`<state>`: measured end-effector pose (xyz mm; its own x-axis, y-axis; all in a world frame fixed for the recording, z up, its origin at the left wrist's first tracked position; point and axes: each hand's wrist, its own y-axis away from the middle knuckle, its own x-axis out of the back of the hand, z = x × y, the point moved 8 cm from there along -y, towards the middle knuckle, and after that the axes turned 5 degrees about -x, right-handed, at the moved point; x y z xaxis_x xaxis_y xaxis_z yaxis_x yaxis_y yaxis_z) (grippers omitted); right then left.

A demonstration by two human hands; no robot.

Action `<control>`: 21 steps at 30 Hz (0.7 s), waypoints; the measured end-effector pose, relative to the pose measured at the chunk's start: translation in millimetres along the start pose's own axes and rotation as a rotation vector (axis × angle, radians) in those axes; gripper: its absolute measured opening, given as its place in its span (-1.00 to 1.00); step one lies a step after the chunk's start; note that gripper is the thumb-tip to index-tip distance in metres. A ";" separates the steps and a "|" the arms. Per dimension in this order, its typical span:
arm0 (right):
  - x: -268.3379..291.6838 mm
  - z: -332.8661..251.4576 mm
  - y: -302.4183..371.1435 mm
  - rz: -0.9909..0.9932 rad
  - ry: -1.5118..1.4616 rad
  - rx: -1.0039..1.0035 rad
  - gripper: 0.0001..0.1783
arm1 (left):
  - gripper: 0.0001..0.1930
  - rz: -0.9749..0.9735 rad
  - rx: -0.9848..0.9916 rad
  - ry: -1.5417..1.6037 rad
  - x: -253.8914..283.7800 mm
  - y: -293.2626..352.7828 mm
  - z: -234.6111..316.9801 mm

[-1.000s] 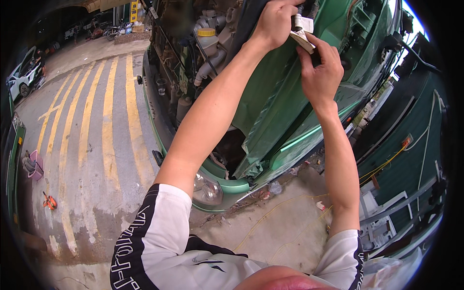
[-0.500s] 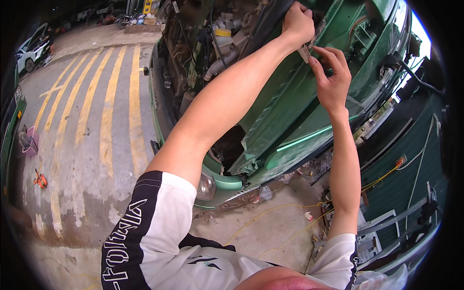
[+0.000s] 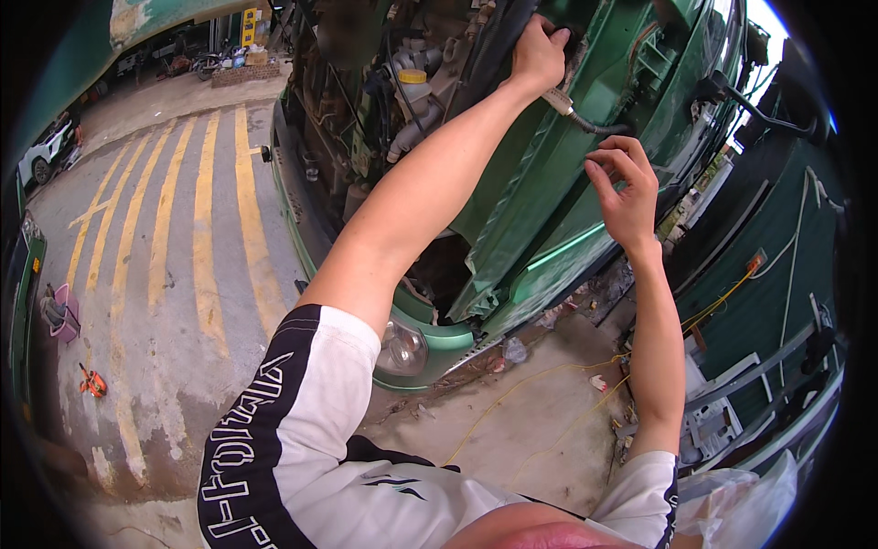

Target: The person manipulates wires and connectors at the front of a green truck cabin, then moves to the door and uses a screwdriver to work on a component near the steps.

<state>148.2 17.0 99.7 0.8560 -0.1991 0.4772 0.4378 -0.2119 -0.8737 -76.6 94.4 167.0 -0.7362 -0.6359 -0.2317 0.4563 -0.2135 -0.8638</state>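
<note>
My left hand (image 3: 538,60) reaches over the edge of a green vehicle's engine bay, its fingers curled and closed. What they grip, if anything, is hidden. Below its wrist a cable shows, with a pale sleeve (image 3: 557,100) leading into dark ribbed conduit (image 3: 594,126) that bends to the right across the green body panel (image 3: 540,183). My right hand (image 3: 631,197) hovers just below the conduit, apart from it. Its fingers are loosely bent, thumb and forefinger slightly apart, and nothing shows between them.
A reservoir with a yellow cap (image 3: 412,77) sits among hoses in the engine bay. A headlight (image 3: 401,348) is at the front corner. A mirror arm (image 3: 764,119) juts out at right. Yellow cord (image 3: 540,368) trails over the ground; an orange tool (image 3: 92,382) lies at left.
My right hand has come off the pale sleeve and moved down, leaving sleeve and conduit in plain sight. My left hand stays at the bay's edge. The whole view has shifted slightly.
</note>
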 end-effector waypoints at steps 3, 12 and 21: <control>9.6 -5.7 13.0 -0.041 0.027 -0.045 -0.87 | -0.71 0.133 -0.101 -0.062 12.4 9.2 22.4; 15.4 2.5 43.4 -0.061 -0.001 -0.151 -0.89 | -0.73 0.050 -0.037 0.018 10.2 9.6 23.3; 12.2 4.5 53.8 -0.100 -0.014 -0.170 -0.90 | -0.69 0.092 0.002 0.035 0.9 3.4 4.0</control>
<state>183.4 7.5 58.1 0.8147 -0.1560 0.5585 0.4690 -0.3890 -0.7929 -73.8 90.2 165.6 -0.7086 -0.6262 -0.3253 0.5236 -0.1576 -0.8372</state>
